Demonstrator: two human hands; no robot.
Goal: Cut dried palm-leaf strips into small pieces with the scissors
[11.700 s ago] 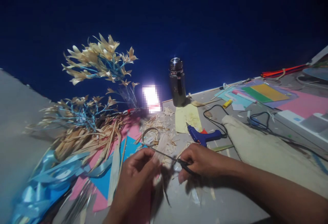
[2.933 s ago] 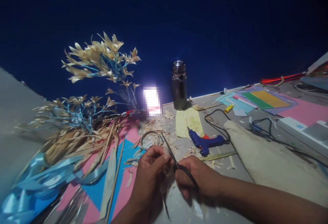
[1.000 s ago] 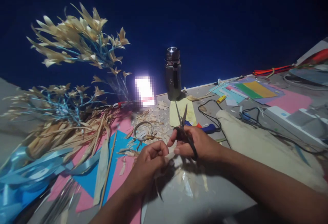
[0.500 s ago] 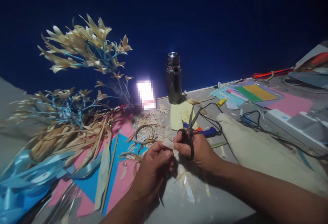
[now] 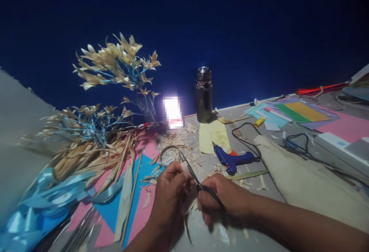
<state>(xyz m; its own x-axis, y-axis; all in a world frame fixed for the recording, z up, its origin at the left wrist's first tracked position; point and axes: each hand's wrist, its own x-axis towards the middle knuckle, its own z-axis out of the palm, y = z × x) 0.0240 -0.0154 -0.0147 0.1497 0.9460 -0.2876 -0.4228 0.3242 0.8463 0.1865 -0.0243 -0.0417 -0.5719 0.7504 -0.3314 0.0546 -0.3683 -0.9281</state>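
My left hand (image 5: 173, 186) pinches a small pale piece of dried husk (image 5: 184, 166) between thumb and fingers. In my right hand (image 5: 226, 193) is a pair of black-handled scissors (image 5: 213, 195), gripped by the loops. Its blades point up and left, and they lie at the edge of the husk piece. I cannot tell whether the blades are fully closed. Just beyond my left fingers lies a ring-shaped roll of tape (image 5: 165, 149). A blue glue gun (image 5: 233, 160) rests on the table beyond my right hand, its nozzle over a yellow sheet (image 5: 211, 133).
Husk flowers on blue stems (image 5: 115, 63) stand at the left, above a heap of dried husks (image 5: 77, 156) and blue ribbon (image 5: 37, 206). A dark flask (image 5: 203, 98) stands behind a litter of scraps. A cream cloth bundle (image 5: 302, 179), cords and a white power strip (image 5: 343, 148) lie right.
My right hand has lowered and turned the scissors from upright to slanting left, bringing the blades to the husk piece. My left hand still holds it. The whole view has shifted slightly.
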